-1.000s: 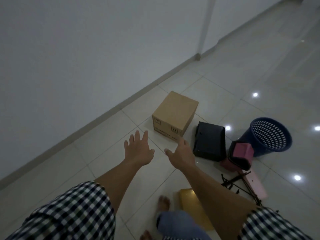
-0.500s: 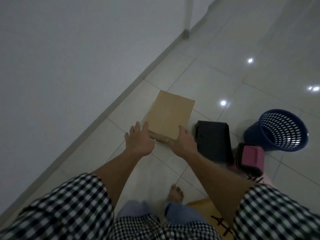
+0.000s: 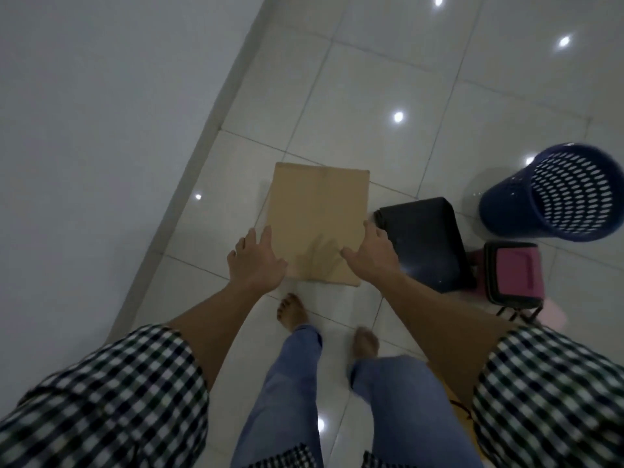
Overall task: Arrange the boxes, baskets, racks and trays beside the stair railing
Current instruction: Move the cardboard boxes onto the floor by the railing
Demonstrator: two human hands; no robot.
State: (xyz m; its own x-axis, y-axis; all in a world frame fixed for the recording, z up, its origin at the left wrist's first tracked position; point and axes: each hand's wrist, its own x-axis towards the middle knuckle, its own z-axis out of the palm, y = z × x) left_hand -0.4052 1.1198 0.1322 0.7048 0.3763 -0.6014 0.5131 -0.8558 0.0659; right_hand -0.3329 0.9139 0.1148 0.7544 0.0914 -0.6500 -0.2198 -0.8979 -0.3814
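While a brown cardboard box (image 3: 317, 217) sits on the white tiled floor (image 3: 371, 62), left hand (image 3: 256, 261) and right hand (image 3: 371, 258) flank it, fingers spread, holding nothing.

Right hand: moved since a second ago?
Yes: the right hand went forward, from short of the box to its right edge, next to the black container.

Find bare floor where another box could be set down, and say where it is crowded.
Bare floor lies between the wall and the box, and on the tiles beyond it. Right of the box is crowded: black case, pink case and basket stand close together.
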